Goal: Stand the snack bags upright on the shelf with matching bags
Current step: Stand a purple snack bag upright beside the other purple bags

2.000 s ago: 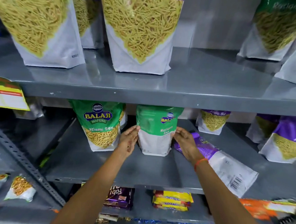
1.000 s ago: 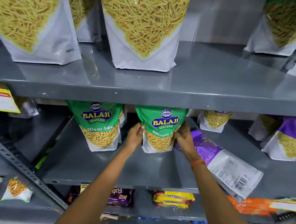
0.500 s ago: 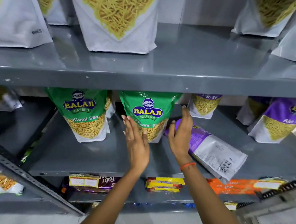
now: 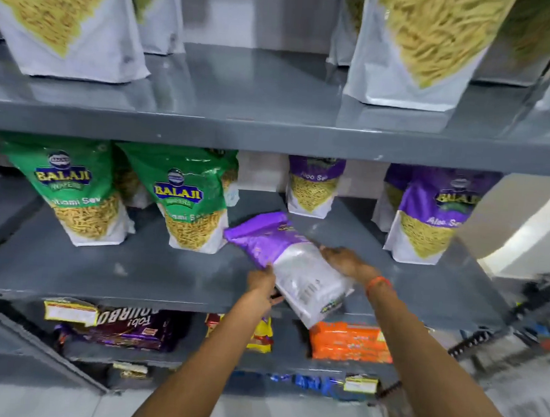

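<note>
A: What is on the gray shelf (image 4: 153,275)?

B: Two green bags (image 4: 190,200) stand up at nine o'clock. Two purple bags (image 4: 434,218) stand up at three o'clock.

A: And in the middle?

B: One purple bag (image 4: 292,267) lies tilted, its bottom past the front edge. The left hand (image 4: 261,283) pinches its side at seven o'clock. The right hand (image 4: 346,261) holds its other side at three o'clock.
</note>
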{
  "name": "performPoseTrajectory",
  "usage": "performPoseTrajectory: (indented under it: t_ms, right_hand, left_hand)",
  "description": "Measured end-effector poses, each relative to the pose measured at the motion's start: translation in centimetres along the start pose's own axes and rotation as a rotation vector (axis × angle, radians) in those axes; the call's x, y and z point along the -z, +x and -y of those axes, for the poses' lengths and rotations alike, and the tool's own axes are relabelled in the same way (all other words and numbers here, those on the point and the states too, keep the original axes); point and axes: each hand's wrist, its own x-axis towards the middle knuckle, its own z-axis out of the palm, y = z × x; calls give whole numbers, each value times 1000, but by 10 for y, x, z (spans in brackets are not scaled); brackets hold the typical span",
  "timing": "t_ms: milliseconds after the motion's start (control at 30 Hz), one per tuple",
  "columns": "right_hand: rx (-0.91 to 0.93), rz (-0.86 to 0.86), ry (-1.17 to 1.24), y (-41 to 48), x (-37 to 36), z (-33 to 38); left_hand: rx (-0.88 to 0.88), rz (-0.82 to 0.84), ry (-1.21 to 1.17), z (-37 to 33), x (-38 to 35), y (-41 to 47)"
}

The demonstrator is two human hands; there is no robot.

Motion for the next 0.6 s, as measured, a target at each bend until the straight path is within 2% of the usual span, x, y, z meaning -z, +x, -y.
performPoseTrajectory:
  t_ms: [67, 167, 300, 367, 500, 600]
  right_hand:
    - [-33, 5, 71, 2, 2, 0]
    - [-96, -87, 428, 4, 3, -5]
    - [-17, -45, 1025, 5, 14, -18]
    - [62, -56, 1213, 8, 29, -19]
    - [195, -264, 1231, 22, 43, -15]
    - [214, -408, 1114, 32, 36, -16]
  left_hand:
    - [20, -24, -37, -2, -1, -5]
    - [-51, -10, -62, -6, -1, -16]
    - [-234, -12, -62, -22, -11, -15]
    - [-345, 42, -20, -40, -20, -8]
    - [-584, 151, 17, -69, -40, 12]
    - [-592, 189, 37, -74, -45, 35]
